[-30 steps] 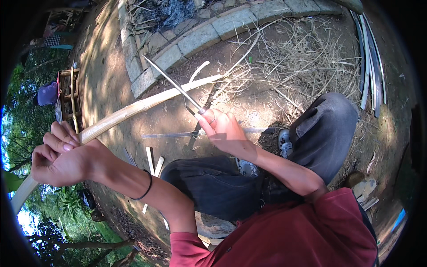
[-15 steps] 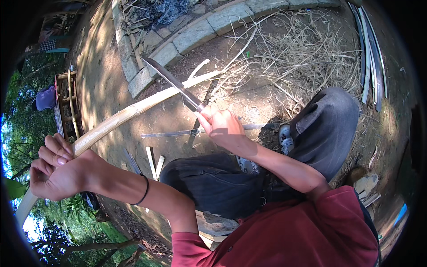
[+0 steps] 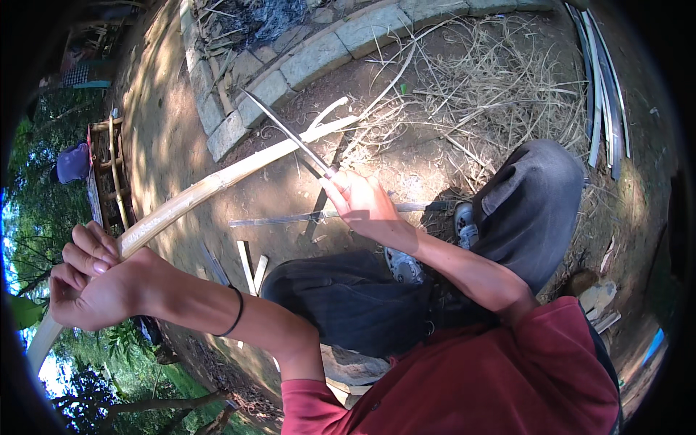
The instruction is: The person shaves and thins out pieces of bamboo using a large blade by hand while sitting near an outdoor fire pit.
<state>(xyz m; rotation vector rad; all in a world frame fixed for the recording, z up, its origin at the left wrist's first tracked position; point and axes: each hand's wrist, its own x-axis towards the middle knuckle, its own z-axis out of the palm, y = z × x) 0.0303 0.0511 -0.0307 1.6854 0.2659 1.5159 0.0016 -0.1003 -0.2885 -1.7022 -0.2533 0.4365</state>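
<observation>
Left hand (image 3: 105, 279): your fingers wrap round the pale pole (image 3: 206, 188), seemingly to steady it.
Pole: slants up and away from that grip, probably leaving its far half free.
Knife (image 3: 284, 130): blade crosses the pole near its far end; contact is hard to tell.
Right hand (image 3: 368, 209): closed on the knife's handle, likely for control.
Shavings (image 3: 507, 83): heaped beyond the pole's tip.

left fingers (image 3: 88, 255): curled | left arm (image 3: 210, 304): angled outward | right fingers (image 3: 351, 184): clenched | right arm (image 3: 464, 272): angled inward
</observation>
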